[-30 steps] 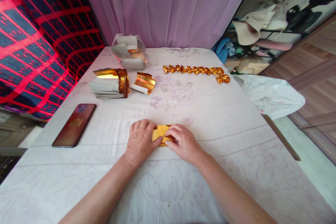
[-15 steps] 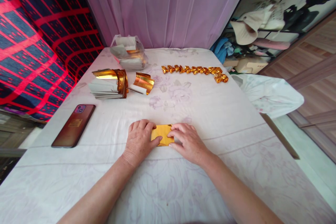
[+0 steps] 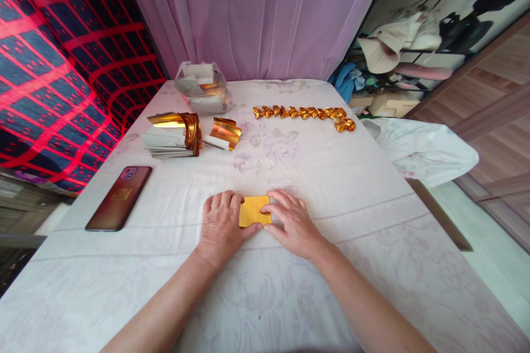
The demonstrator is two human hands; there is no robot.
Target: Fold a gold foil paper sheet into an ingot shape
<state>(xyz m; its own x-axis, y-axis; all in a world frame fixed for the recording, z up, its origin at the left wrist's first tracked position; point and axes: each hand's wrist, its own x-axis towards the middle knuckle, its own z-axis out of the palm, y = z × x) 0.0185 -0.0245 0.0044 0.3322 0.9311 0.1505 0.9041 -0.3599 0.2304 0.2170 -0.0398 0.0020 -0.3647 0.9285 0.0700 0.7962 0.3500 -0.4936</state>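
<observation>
A small folded rectangle of gold foil paper (image 3: 253, 212) lies on the table between my two hands. My left hand (image 3: 223, 220) grips its left end, the thumb along the near edge and the fingers bent over the far side. At the right end, my right hand (image 3: 292, 220) holds the paper, with its index finger on the gold face and its thumb at the near corner. The other fingers of the right hand curl beyond the far edge. The paper's underside is hidden.
A stack of foil sheets (image 3: 171, 140) stands at the left, beside a loose curled sheet (image 3: 224, 133). Behind it is a clear bag of paper (image 3: 202, 88). A row of folded gold pieces (image 3: 302, 113) lies far right. A phone (image 3: 120, 198) rests at the left on the tablecloth (image 3: 256, 287).
My left thumb has slid right along the near edge, and the right fingers have shifted slightly left on the paper. The gold face looks flatter and more even. The view has moved a little.
</observation>
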